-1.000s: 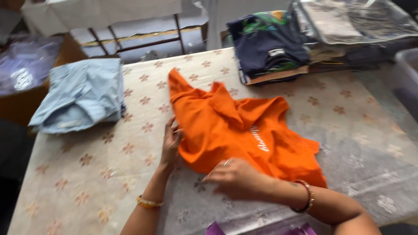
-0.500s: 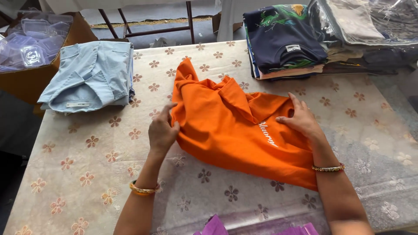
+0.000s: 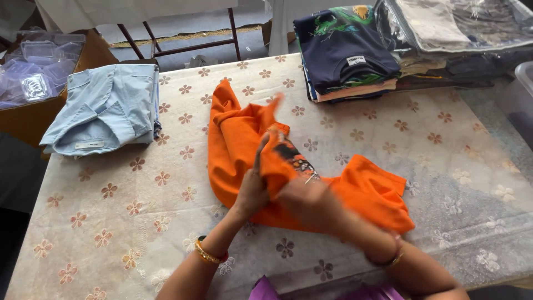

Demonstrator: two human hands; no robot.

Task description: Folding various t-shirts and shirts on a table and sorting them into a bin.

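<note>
The orange T-shirt [image 3: 239, 150] lies in the middle of the flowery table [image 3: 111, 222]. The left hand [image 3: 252, 189] and the right hand [image 3: 308, 203] both pinch one part and lift it over. The fold is half done; the rest looks bunched and unfolded.

Motion blurs the right hand [image 3: 311, 203] over the orange shirt [image 3: 239, 144]; a clear plastic bin [image 3: 521, 97] is cropped at the right edge.
</note>
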